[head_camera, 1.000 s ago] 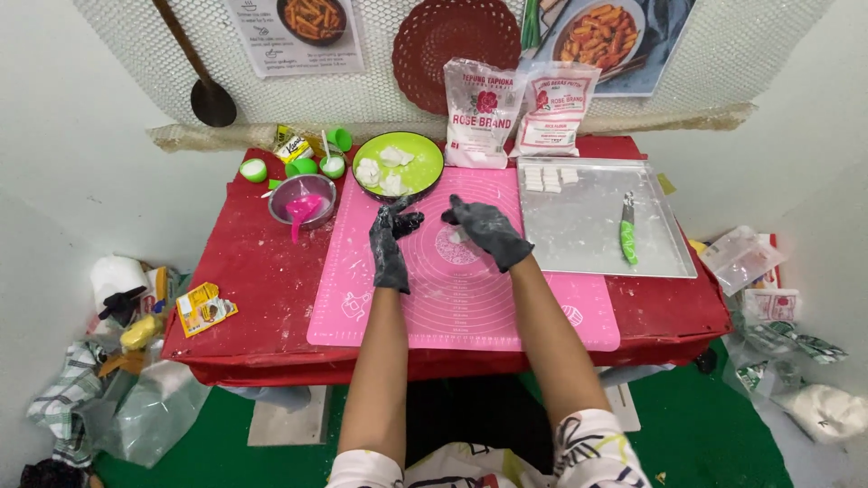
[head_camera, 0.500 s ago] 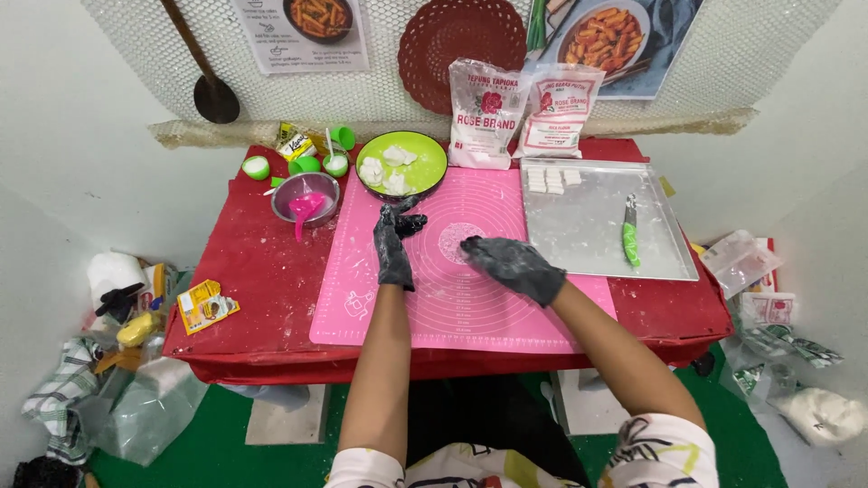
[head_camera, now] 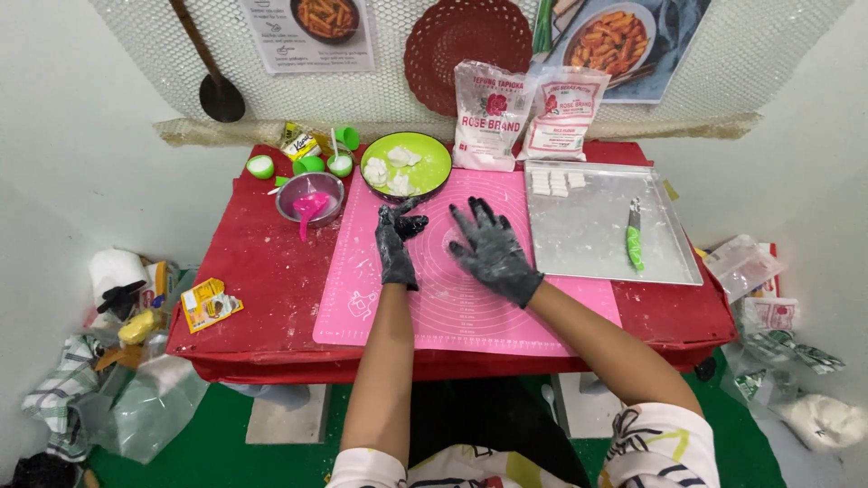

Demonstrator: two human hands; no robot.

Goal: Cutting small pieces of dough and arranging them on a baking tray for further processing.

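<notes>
Pink mat (head_camera: 425, 298) covers the bench so the right hand (head_camera: 493, 253) presses flat, released, while the left hand (head_camera: 396, 244) seemingly pinches dough.

I see the pink mat (head_camera: 452, 289) lying flat on the red table, flour-dusted, with both black-gloved hands over it.

Small table (head_camera: 262, 298) under red cloth, pushed against back wall. White mesh sheet (head_camera: 136, 81) covers wall above table's far edge; food posters (head_camera: 316, 32), round red mat (head_camera: 466, 45), dark ladle (head_camera: 217, 86) hang there. Plain pale side walls. Green floor (head_camera: 226, 443). Bags, clutter off table's left and right edges. Even light.
</notes>
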